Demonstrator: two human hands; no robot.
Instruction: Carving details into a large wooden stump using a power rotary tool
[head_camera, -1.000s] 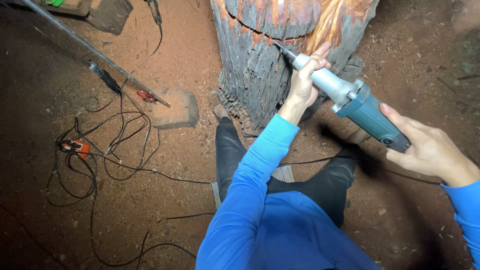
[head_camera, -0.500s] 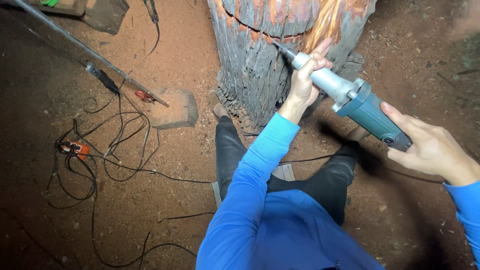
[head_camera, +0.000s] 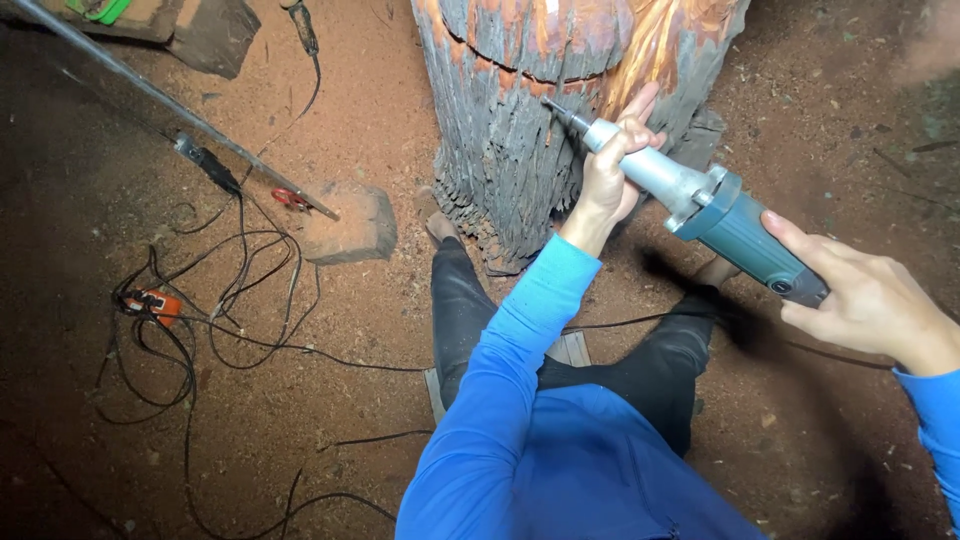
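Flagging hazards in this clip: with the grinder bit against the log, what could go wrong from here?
1. The left hand grips the silver neck of the teal handheld die grinder close to its bit; a slip could bring the fingers onto it.
2. The bit meets the rough carved wooden log beside the person's knees; a kick could swing it there.
3. Tangled black cables could snag feet.

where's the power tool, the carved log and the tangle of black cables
power tool (head_camera: 735, 225), head view, on its blue-green body
carved log (head_camera: 510, 120), head view, on the grooved dark side of the trunk
tangle of black cables (head_camera: 235, 290), head view, on the looped cords lying on the red dirt
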